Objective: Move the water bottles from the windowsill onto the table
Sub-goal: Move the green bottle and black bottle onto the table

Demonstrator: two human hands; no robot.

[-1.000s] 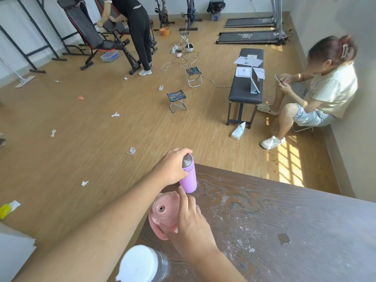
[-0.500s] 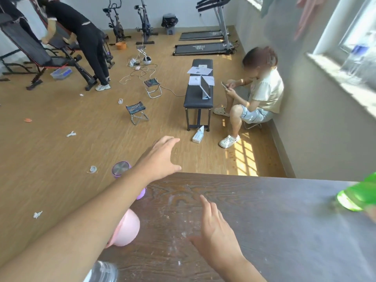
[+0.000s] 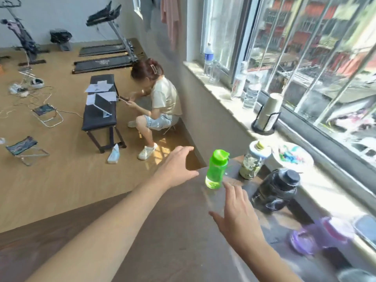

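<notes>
Both grips spread open, holding nothing: left hand (image 3: 176,167), right hand (image 3: 240,218). Translucent green plastic bottle (image 3: 216,169) upright on dark wooden desk (image 3: 162,231); likely light, rigid, smooth: grasp mid-body

Green bottle (image 3: 216,169) upright on table (image 3: 162,231)

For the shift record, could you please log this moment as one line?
left hand: open, empty | right hand: open, empty | green bottle: upright on table | black bottle: upright near windowsill
</notes>
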